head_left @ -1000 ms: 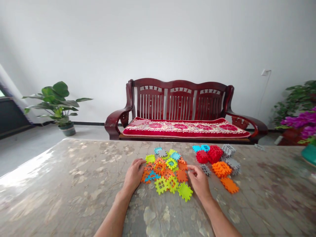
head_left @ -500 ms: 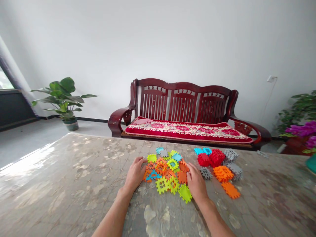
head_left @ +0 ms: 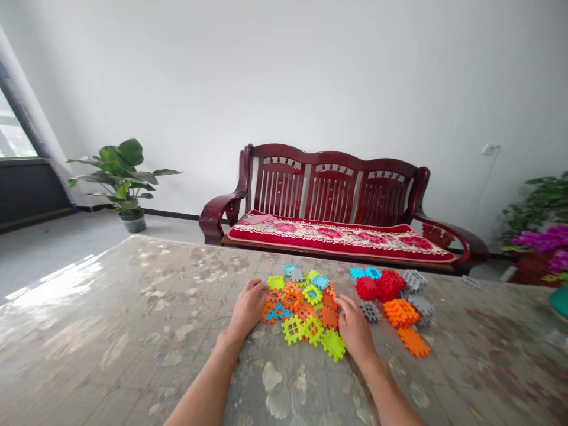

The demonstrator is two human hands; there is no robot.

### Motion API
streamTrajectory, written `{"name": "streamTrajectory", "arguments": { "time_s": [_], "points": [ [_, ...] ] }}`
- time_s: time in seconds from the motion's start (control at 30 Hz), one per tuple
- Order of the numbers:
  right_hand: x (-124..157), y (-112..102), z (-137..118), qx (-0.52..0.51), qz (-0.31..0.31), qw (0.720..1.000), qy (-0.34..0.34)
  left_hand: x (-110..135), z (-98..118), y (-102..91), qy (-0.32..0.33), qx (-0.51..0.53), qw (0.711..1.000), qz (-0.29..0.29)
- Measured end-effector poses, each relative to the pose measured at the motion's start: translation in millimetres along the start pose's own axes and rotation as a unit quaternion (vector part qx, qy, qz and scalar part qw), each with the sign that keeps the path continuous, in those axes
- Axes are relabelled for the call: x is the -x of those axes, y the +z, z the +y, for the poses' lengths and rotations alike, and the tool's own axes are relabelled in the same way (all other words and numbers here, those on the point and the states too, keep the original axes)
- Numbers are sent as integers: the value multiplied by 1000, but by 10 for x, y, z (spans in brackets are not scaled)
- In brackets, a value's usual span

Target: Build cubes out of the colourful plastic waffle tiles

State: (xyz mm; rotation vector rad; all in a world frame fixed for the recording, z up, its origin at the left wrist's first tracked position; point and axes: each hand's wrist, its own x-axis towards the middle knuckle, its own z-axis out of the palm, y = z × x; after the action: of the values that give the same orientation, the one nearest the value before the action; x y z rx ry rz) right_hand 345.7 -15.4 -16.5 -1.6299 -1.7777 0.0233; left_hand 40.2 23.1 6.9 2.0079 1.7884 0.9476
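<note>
A loose pile of interlocking plastic tiles with notched edges lies between my hands. It holds lime-green tiles (head_left: pixel 293 330), orange tiles (head_left: pixel 329 318), blue tiles (head_left: pixel 279 312) and a grey tile (head_left: pixel 297 276). My left hand (head_left: pixel 249 306) rests at the pile's left edge, fingers stretched forward and holding nothing that I can see. On the opposite side, my right hand (head_left: pixel 355 326) lies with its fingertips against the orange tiles, fingers apart and nothing visibly gripped. Near the right hand sits a solid lime-green tile (head_left: pixel 332 344).
Right of the pile are sorted stacks: red tiles (head_left: pixel 390 286), orange tiles (head_left: pixel 400 313), grey tiles (head_left: pixel 420 309) and blue tiles (head_left: pixel 372 273). All lie on a patterned tablecloth (head_left: pixel 133 331). Behind stands a wooden bench (head_left: pixel 332 183). A potted plant (head_left: pixel 126 177) is at left, purple flowers (head_left: pixel 544 239) at right.
The whole view has shifted slightly. Both hands stay on either side of the pile, and the tiles look arranged as before.
</note>
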Motion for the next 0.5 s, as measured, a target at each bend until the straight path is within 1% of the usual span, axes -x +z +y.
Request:
{"name": "streamTrajectory", "arguments": {
  "time_s": [0.17, 0.33, 0.5],
  "points": [
    [-21, 8, 15, 20, -17, 1000, -9, -1, -6, 14, 6, 8, 1000, 11],
    [-34, -59, -48, 4, -38, 999, -22, 0, -2, 17, 8, 7, 1000, 9],
    [-25, -65, -90, 27, -33, 998, -36, 5, 20, 5, 11, 15, 1000, 7]
  ]
}}
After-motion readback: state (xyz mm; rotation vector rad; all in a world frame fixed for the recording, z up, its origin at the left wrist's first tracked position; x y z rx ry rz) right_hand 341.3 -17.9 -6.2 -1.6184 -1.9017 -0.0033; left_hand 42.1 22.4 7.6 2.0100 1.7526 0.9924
